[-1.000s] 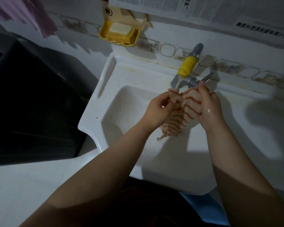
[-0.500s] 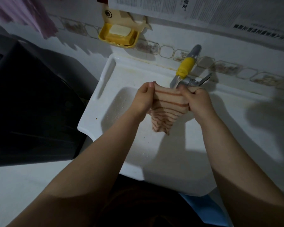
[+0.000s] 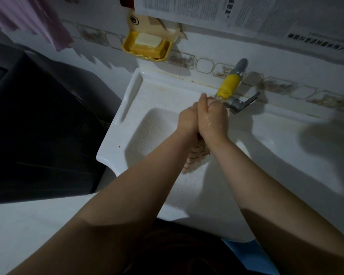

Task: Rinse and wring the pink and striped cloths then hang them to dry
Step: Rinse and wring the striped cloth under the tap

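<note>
At the far left a pink cloth (image 3: 28, 22) hangs against the wall, soft and pleated with a ragged lower edge; judging by that, it is probably already rinsed and hung, so half the job looks done. Next comes a dark, smooth-sided bulk (image 3: 38, 126), then a glossy yellow soap holder (image 3: 146, 47) on the wall with a pale bar in it. Below it the white sink (image 3: 115, 147) is hard and shiny, its basin beaded with droplets. Over the basin the left hand (image 3: 188, 121) and the right hand (image 3: 213, 120) press side by side, fingers curled tight around the bunched top of the striped cloth (image 3: 195, 155), whose limp, wet, ribbed tail hangs beneath the wrists. This looks like rinsing turning into wringing; the squeeze and the hanging are still to do. Just beyond the knuckles is the metal tap (image 3: 235, 102), its neck wrapped in yellow tape; whether water runs I cannot tell.
</note>
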A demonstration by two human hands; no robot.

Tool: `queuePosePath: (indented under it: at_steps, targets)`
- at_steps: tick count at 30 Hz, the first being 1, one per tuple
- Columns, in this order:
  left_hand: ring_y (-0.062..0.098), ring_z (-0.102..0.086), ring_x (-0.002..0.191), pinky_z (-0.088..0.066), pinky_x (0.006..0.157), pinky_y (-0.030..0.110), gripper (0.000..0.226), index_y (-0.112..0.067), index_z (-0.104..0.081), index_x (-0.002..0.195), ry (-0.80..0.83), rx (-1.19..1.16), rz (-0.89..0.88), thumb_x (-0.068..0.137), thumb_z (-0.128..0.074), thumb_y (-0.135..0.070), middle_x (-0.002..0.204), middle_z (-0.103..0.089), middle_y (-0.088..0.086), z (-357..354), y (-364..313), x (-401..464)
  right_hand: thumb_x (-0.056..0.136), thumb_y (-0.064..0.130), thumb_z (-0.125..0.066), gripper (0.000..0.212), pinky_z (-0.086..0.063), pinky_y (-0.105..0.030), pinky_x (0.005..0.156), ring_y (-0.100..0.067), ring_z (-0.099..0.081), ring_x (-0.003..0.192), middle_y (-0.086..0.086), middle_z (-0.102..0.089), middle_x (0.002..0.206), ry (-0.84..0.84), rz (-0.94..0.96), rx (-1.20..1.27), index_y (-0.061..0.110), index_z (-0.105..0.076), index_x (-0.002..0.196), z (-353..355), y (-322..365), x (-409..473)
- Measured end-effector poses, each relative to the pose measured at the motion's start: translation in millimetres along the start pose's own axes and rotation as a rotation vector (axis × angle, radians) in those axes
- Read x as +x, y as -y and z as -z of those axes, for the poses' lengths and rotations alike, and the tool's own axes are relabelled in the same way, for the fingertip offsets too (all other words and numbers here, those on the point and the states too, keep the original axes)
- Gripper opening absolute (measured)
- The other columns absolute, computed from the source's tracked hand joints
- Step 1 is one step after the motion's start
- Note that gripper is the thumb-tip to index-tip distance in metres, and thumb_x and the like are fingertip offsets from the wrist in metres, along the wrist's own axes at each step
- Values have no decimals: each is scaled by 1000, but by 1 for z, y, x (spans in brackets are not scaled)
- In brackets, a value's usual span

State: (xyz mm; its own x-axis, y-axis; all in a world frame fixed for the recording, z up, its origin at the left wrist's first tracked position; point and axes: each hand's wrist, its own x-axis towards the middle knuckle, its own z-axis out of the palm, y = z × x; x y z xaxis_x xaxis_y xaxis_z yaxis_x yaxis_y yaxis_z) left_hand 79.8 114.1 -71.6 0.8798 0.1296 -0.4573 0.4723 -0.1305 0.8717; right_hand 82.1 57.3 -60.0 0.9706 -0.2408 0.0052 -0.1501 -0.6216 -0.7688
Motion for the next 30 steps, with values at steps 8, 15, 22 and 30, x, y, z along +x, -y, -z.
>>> queuePosePath:
  at_steps: [8, 15, 22, 30]
  targets:
    - [21, -64, 110, -48, 100, 35, 75, -19, -60, 126, 455, -213, 100, 88, -23, -73, 114, -68, 8, 13, -2, 1, 94, 58, -36, 53, -46, -40, 94, -33, -59, 105, -17, -64, 111, 193, -135, -12, 14, -64, 106, 26, 0, 21]
    - [7, -49, 54, -40, 56, 21, 29, -18, -56, 70, 440, 204, -91, 94, -58, -36, 59, -55, -7, 29, -12, 20, 93, 22, -53, 17, -49, -34, 77, -28, -60, 96, -1, -61, 84, 457, -360, 139, 22, -59, 78, 25, -24, 50]
    - [19, -52, 69, -43, 62, 29, 23, -18, -52, 80, 308, -44, -180, 100, -44, -24, 77, -54, 9, 31, -38, 29, 92, 64, -2, 74, -56, -42, 74, -24, -68, 74, -9, -70, 84, 675, -552, 714, 21, -62, 99, 8, -50, 14]
    - [29, -67, 83, -60, 66, 37, 19, -4, -60, 86, -174, -154, -58, 90, -56, -23, 86, -66, 17, 61, -18, 60, 80, 0, -69, 18, -49, -21, 69, -13, -59, 76, -5, -62, 85, 543, -258, 193, 6, -63, 96, 29, -60, 33]
